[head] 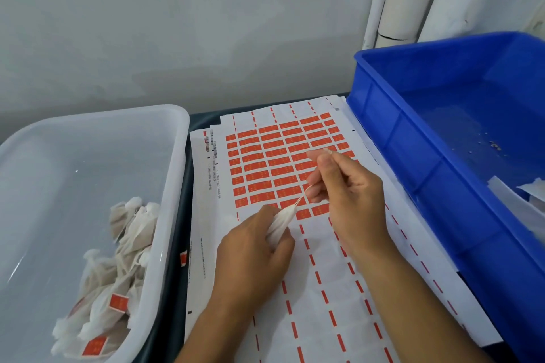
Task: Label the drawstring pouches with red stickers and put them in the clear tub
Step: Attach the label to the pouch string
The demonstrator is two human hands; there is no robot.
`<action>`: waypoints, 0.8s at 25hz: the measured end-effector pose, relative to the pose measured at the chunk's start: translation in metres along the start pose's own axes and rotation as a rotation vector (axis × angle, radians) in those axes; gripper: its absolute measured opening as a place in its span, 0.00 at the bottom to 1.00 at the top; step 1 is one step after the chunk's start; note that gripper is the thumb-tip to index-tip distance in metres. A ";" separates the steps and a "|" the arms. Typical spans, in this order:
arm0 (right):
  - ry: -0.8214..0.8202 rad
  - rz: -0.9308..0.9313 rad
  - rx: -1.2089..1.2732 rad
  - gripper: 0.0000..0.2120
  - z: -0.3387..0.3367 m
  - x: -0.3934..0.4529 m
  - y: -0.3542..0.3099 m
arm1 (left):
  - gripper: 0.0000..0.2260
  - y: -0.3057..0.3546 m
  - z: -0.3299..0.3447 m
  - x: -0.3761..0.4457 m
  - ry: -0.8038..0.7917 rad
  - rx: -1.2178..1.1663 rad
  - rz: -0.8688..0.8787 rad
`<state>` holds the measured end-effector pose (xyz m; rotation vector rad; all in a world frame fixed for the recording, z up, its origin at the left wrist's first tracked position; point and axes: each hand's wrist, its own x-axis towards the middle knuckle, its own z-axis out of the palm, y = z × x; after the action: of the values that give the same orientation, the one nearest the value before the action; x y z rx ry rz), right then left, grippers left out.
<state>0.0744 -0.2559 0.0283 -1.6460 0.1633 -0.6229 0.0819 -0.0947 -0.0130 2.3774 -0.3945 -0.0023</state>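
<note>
I see several stickered pouches already in the tub [165,156]. My left hand [253,247] grips an unlabelled pouch [280,224] over the sticker sheet [280,162]; my right hand [342,186] pinches its drawstring [302,197] taut. Sticker and drop remain, I judge.

Sticker sheet [265,162], centre frame: barcodes and rotated number strings along its left margin, digits too blurred to read; print on red stickers [267,175] illegible too.
</note>
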 end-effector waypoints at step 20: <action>-0.343 0.479 0.304 0.13 0.005 -0.002 -0.002 | 0.11 0.003 -0.006 0.002 0.149 -0.232 -0.029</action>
<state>0.0749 -0.2503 0.0297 -1.3273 0.1934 0.0044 0.0841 -0.0934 -0.0068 2.1383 -0.2725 0.1092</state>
